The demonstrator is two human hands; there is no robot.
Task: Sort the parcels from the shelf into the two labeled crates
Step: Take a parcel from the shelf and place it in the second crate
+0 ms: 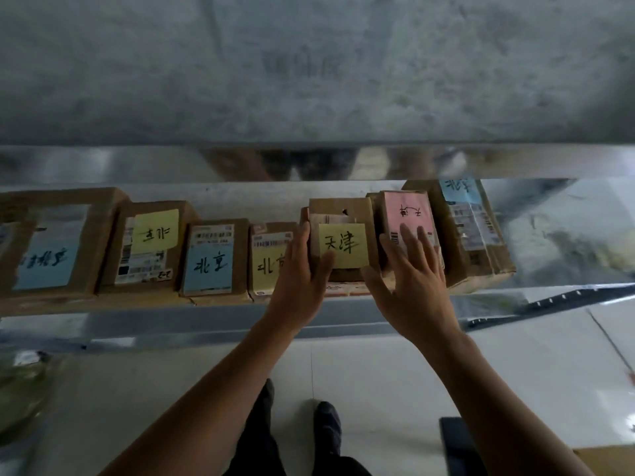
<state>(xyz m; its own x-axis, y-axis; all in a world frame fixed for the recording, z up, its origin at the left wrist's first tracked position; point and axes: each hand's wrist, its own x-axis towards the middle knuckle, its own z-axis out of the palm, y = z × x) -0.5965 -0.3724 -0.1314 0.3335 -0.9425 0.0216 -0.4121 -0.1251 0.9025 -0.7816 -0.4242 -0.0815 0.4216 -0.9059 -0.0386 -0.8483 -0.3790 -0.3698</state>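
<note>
Left hand [302,269] gripping 天津 parcel [342,247], right hand [417,280] fingers [408,237] spread on pink-labelled parcel [407,207]

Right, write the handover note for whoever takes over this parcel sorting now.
Left hand: grips the left edge of the yellow-note parcel marked Tianjin, thumb on its front.
Right hand: open, fingers spread over the pink-note parcel, thumb near the yellow-note parcel's lower right corner.
Other parcels stand in a row on the shelf.
Done: cannot tell, as the crates are out of view.
Left: take this parcel off the shelf, crate it by its label, then sort the rest.
</note>
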